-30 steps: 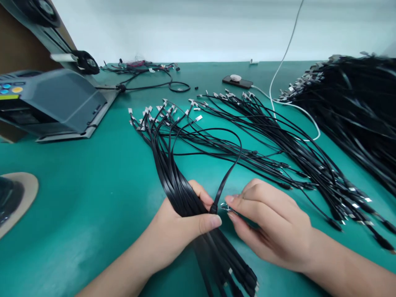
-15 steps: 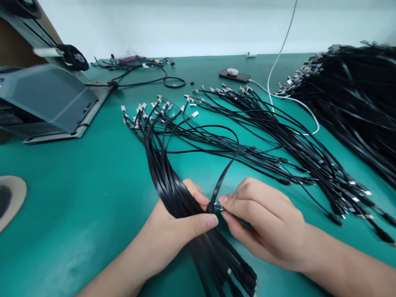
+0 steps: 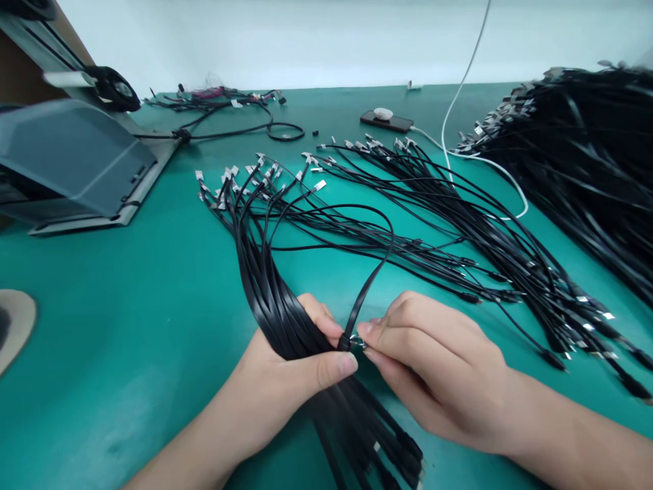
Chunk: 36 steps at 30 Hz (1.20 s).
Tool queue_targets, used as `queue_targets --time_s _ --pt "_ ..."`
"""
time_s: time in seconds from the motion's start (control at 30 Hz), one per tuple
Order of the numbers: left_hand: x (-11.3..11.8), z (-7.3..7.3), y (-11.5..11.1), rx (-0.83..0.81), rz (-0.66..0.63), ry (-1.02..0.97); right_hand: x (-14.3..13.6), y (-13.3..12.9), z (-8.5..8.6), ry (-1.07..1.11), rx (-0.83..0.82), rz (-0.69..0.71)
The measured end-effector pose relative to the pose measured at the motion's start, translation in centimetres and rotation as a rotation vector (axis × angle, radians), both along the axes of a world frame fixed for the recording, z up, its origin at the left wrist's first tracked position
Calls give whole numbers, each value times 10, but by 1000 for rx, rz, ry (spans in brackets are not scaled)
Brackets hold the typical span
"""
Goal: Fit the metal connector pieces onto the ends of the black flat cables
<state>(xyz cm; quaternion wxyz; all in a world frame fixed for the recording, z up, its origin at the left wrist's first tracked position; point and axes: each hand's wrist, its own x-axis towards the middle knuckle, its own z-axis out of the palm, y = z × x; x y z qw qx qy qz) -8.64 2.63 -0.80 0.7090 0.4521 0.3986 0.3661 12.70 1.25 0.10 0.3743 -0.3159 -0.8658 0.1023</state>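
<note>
My left hand (image 3: 300, 381) is wrapped round a bundle of flat black cables (image 3: 270, 299), with the thumb and a finger on the black end of one looped cable (image 3: 364, 292). Small metal plugs (image 3: 224, 184) show at the bundle's far end, and its near end hangs below the hand. Just right of the looped cable's end, my right hand (image 3: 439, 367) pinches a small shiny metal piece (image 3: 358, 341) that touches that end. Its exact shape is too small to tell.
More black cables (image 3: 479, 224) lie across the green table (image 3: 102, 306). A large cable pile (image 3: 586, 156) fills the right. Behind are a phone (image 3: 386, 122), a white cord (image 3: 503, 167) and tangled wires (image 3: 219, 102). A grey device (image 3: 76, 160) stands at left.
The view has shifted slightly, moving the table items a little. Both hands keep their holds on the bundle and the small metal piece.
</note>
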Motion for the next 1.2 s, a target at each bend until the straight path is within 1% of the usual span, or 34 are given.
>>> queue_targets --time_s 0.1,0.3,0.8,1.0,1.1,1.2 --pt "0 1 0 8 1 -13 0 0 0 3 -12 -8" --pt "0 0 0 -29 -11 -8 1 0 -1 20 -60 0" --pt "0 2 0 -27 -6 -16 2 -2 0 12 -45 17" --pt "1 3 0 -25 -12 -32 1 -2 3 -21 9 10" --pt "1 2 1 -28 1 -36 2 -2 3 -42 11 2" --pt "0 2 1 -18 5 1 4 -2 2 38 11 -16"
